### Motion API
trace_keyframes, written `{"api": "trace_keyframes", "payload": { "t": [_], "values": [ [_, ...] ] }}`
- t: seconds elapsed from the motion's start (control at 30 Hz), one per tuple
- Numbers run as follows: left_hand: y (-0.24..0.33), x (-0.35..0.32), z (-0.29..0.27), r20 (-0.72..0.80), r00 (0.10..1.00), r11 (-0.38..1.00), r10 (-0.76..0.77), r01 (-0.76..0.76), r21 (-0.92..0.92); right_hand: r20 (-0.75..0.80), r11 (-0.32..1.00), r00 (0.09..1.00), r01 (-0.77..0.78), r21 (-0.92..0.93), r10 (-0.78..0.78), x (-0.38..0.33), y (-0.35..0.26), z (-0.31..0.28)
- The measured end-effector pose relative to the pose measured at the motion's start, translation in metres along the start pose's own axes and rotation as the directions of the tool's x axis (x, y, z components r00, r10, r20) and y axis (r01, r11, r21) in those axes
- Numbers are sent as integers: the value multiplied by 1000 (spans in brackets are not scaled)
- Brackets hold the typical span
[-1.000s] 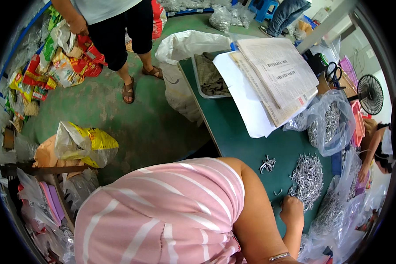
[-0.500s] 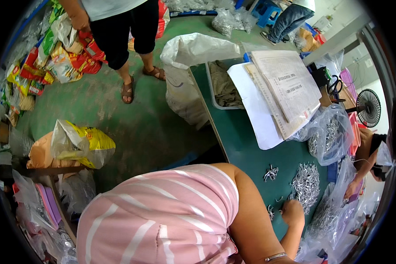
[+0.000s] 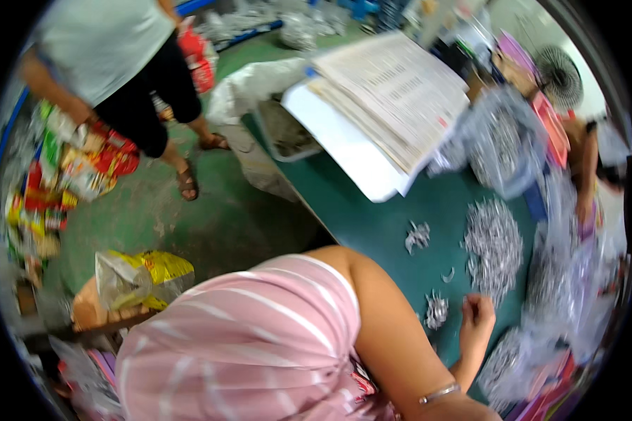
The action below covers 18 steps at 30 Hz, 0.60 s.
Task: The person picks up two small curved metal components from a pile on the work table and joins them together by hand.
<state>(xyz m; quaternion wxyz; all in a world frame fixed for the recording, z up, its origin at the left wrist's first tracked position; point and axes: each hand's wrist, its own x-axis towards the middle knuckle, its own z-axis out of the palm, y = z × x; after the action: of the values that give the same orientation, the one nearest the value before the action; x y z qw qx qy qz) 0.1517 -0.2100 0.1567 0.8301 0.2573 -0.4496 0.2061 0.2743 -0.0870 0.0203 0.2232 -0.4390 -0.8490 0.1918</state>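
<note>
My right hand [image 3: 478, 313] is just off the near edge of a large heap of small silver metal pieces [image 3: 494, 249]. Its fingers are curled together, and whatever they hold, if anything, cannot be made out. Left of it, close to the fingertips, lies a small cluster of the same pieces [image 3: 437, 311]. One loose curved metal piece [image 3: 448, 275] rests farther up on the green tabletop [image 3: 372, 231]. Another small pile [image 3: 417, 238] sits beyond that. My left hand [image 3: 467, 409], past a silver bracelet, is cut off by the lower edge; its fingers are hidden.
Papers [image 3: 393, 91] overlap a clear plastic tub [image 3: 284, 133] at the table's far end. Plastic bags of metal pieces [image 3: 502, 144] line the right side. Another person's hand [image 3: 583, 208] is at far right. A person in dark shorts [image 3: 144, 105] stands left, near colourful sacks [image 3: 84, 165].
My view has swung, shifting the table leftward and upward. My right hand has drawn back from the heap's edge, and more of the nearby small cluster shows. The standing person appears farther left.
</note>
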Motion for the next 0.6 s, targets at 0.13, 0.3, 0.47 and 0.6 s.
{"api": "trace_keyframes", "payload": {
  "t": [0.13,0.3,0.47,0.6],
  "values": [
    [36,-37,-32,-300,952,523,62,225,822,-125,992,989,-59,113,73,-7,-2,10],
    [85,-137,-40,-552,565,-231,613,796,559,-272,952,953,-51,301,137,-22,-9,20],
    [74,-160,-52,-759,264,164,595,885,437,-387,937,921,163,310,-33,-31,-9,33],
    [72,-169,-61,-717,388,-33,579,890,455,-399,881,917,191,433,-3,-36,-11,38]
  ]
}}
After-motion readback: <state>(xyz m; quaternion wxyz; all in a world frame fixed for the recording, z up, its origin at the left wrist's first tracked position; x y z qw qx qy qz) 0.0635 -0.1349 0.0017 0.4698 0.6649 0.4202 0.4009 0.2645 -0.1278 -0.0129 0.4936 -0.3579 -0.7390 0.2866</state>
